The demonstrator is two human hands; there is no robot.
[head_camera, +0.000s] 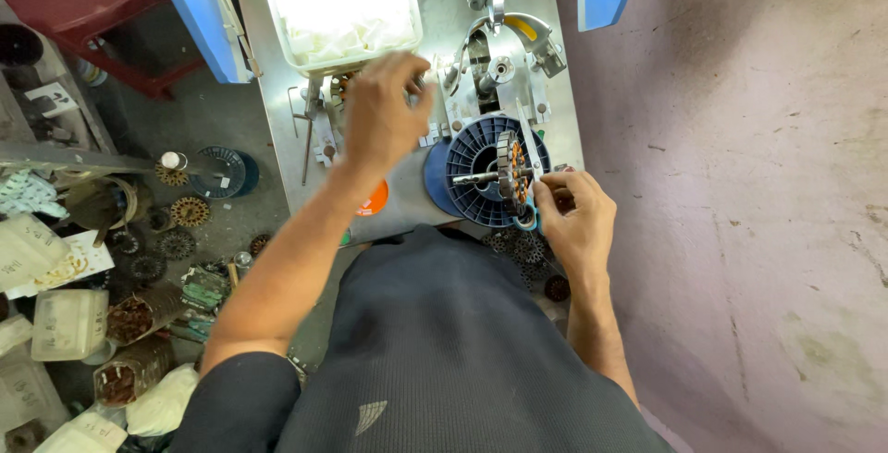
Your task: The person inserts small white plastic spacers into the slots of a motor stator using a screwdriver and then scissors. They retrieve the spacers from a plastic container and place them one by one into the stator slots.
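1. The left hand (381, 115) reaches forward over the metal desk (407, 196), toward 12 o'clock from the body. Its fingers are bent together just below the white tray (340, 7); the back of the hand hides what they pinch, so I cannot tell if the grip holds something.
2. The right hand (575, 217) is at about 1 o'clock from the body, at the front right edge of the desk. Its fingers close on the lower rim of the stator (514, 172), a round part with orange copper windings.
3. The stator stands upright on a horizontal shaft (475, 177), in front of a blue ribbed disc (474, 152). It is at 3 o'clock from the left hand, well apart from it.
4. Behind the disc, at 12 o'clock, stands a metal fixture (499, 55) with a curved arm.
5. The white tray is full of small white pieces and is very bright.
6. An orange sticker (375, 201) lies on the desk just under the left wrist.
7. On the floor at 9 o'clock lie many round stators (190, 211), plastic boxes (69, 323) and one more blue disc (222, 171).
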